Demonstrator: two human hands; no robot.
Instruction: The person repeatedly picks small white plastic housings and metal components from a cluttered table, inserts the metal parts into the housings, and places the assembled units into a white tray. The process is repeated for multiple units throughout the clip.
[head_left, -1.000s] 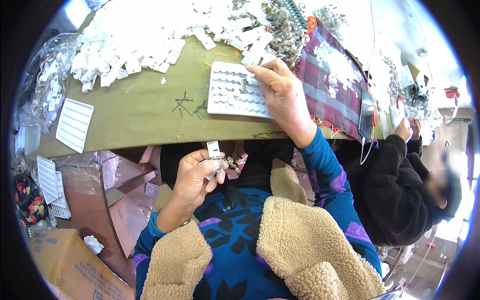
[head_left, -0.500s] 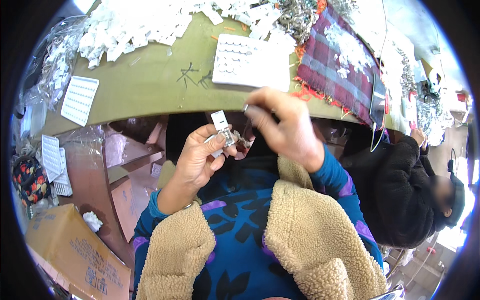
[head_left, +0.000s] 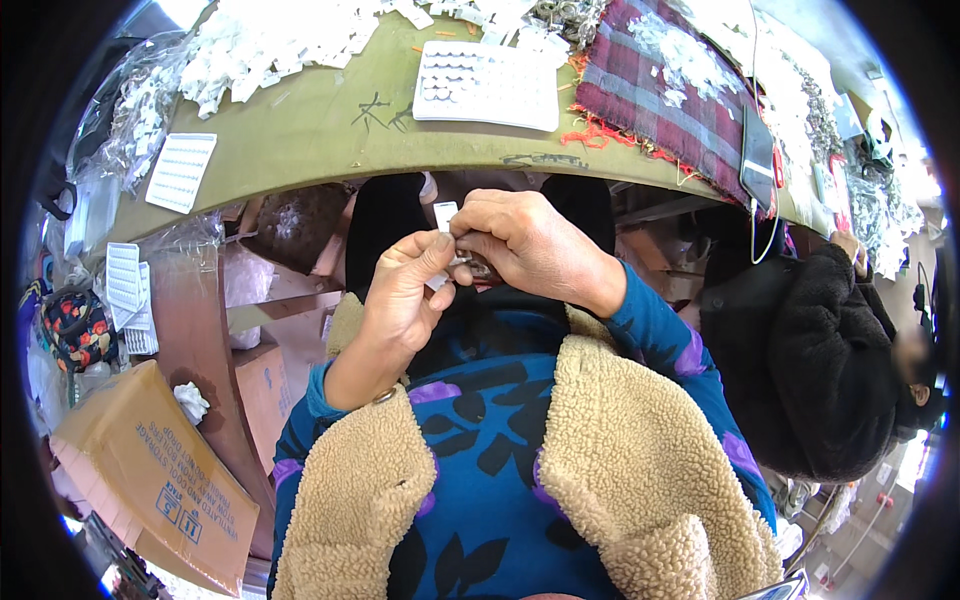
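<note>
My left hand [head_left: 400,295] pinches a small white card [head_left: 445,213] between thumb and fingers, in front of my lap below the table edge. The card's top end sticks up past the fingertips, and a small shiny, silvery piece by the fingers is mostly covered. My right hand [head_left: 545,245] is closed at the fingertips and meets the left hand at the card's right side. What its fingers hold is hidden. Beyond the hands, on the green table [head_left: 300,140], lies a white tray [head_left: 530,105] with rows of small round pieces.
White cards [head_left: 290,45] heap along the table's far side. A white ridged tray [head_left: 182,172] lies at left, a plaid cloth [head_left: 640,95] with white bits at right, near a phone [head_left: 757,160] with a cable. A cardboard box [head_left: 150,450] stands lower left; a person in black [head_left: 800,360] sits at right.
My right hand, earlier raised apart to the right with a small shiny piece at its fingertips, has come down and left to the card in my left hand. The view has shifted slightly.
</note>
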